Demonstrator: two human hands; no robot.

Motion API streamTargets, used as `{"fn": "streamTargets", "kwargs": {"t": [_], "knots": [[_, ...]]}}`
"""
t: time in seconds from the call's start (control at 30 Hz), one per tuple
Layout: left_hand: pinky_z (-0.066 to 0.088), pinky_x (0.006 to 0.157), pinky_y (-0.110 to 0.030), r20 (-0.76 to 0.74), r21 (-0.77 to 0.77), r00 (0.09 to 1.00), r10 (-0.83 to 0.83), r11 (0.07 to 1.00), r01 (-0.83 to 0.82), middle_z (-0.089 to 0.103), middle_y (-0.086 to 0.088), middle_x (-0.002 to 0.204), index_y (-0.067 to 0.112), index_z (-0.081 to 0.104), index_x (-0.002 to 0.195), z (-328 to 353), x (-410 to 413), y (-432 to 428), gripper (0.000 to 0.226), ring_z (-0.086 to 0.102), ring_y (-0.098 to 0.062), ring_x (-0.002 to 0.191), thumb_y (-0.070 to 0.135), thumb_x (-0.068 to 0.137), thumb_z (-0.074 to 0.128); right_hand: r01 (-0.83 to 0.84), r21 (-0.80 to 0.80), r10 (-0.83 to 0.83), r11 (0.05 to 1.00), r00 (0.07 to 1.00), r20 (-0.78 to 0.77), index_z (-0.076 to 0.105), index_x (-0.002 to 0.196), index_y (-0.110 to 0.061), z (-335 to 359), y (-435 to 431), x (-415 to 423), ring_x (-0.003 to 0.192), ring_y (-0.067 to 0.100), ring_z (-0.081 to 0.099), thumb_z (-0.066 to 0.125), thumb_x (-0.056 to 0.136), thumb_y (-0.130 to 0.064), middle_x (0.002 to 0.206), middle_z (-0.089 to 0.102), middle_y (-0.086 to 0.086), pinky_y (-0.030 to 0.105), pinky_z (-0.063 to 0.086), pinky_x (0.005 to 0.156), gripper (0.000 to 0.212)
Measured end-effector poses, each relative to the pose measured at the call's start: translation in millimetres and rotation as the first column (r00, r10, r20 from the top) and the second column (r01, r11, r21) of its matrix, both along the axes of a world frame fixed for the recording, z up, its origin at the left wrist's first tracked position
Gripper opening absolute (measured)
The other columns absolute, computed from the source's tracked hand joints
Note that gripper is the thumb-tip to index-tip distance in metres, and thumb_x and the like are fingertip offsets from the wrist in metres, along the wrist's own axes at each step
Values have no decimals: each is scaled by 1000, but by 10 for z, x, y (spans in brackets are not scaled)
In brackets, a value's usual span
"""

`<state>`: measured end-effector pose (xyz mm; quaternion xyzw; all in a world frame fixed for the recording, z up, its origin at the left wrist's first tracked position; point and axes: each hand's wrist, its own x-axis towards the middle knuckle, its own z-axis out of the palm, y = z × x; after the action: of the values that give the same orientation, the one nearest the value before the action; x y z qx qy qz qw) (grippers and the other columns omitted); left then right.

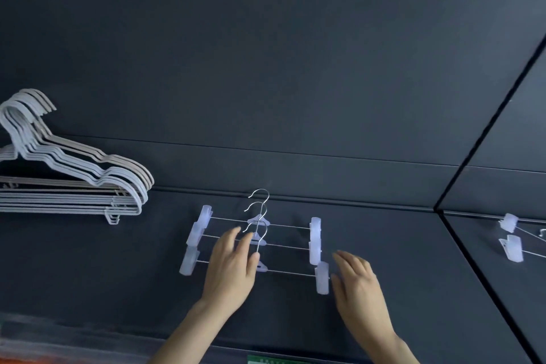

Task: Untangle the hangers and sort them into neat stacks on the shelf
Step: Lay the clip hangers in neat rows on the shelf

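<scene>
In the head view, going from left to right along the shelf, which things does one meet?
Stack of white and beige hangers → three clip hangers → right hand → further clips at the right edge.

Both hands (229,270) (359,284) reach forward, fingers (236,233) extended.

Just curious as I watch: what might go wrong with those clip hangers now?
1. The three clip hangers lie overlapped, partly under the left hand; lifting one could drag the others along and tangle them again.
2. The right hand is open beside the end clips; a careless nudge might skew the row.
3. A hard pull could slide them toward the front edge of the shelf.
</scene>
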<state>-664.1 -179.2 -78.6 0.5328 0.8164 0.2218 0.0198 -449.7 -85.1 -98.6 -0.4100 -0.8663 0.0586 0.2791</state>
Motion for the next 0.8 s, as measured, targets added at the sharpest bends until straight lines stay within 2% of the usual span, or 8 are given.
{"fn": "streamTargets", "kwargs": {"t": [0.13,0.23,0.37,0.43,0.5,0.57,0.6,0.8], "knots": [[56,73,-39,-80,10,991,-107,994,109,66,-12,101,9,65,100,34,401,234,34,67,-29,87,23,71,72,128,-66,-118,990,983,144,67,96,-5,56,123,433,83,30,67,83,57,-7,97,70,7,35,56,61,42],[56,69,-35,-117,-12,978,-173,985,173,67,-8,97,10,65,98,54,765,399,39,68,-27,82,22,64,78,208,-60,-191,976,959,209,67,94,-6,62,211,840,79,29,68,86,53,-13,93,70,7,33,56,56,46],[54,71,-24,-166,-12,938,-304,952,306,68,3,88,14,66,94,120,1317,604,48,67,-16,77,30,53,86,289,-61,-267,955,933,242,67,97,-6,96,342,1475,81,27,68,87,53,-20,94,70,6,34,56,59,50],[54,72,-24,-179,-29,926,-331,943,332,69,6,86,15,68,93,186,1625,698,51,68,-13,77,33,51,87,320,-72,-294,945,925,242,65,103,-7,122,402,1827,88,28,67,83,60,-23,102,68,6,35,56,65,49],[52,82,-27,-155,-41,933,-325,945,323,67,3,102,12,64,107,278,1965,782,50,65,-17,95,33,65,80,335,-117,-307,935,929,204,57,118,-7,208,450,2177,107,30,59,71,75,-25,119,61,7,38,51,82,48],[35,104,-28,-66,-89,933,-352,934,346,50,1,132,12,43,132,349,2354,875,50,44,-18,125,32,88,55,335,-170,-306,927,936,177,45,131,-9,268,511,2532,123,28,45,57,86,-28,135,48,6,37,41,96,50],[28,108,-27,-70,-85,929,-363,930,357,42,3,139,15,34,138,347,2534,927,50,35,-16,131,33,93,45,335,-186,-306,924,937,168,41,134,-9,293,537,2709,127,28,40,54,88,-29,138,44,5,36,38,99,51],[21,112,-27,-65,-86,921,-383,922,377,35,5,146,18,28,141,408,3575,1290,51,26,-15,136,36,95,40,358,-225,-323,906,930,176,35,137,-11,428,759,3762,129,27,36,51,90,-30,140,38,6,35,35,101,54]]}}
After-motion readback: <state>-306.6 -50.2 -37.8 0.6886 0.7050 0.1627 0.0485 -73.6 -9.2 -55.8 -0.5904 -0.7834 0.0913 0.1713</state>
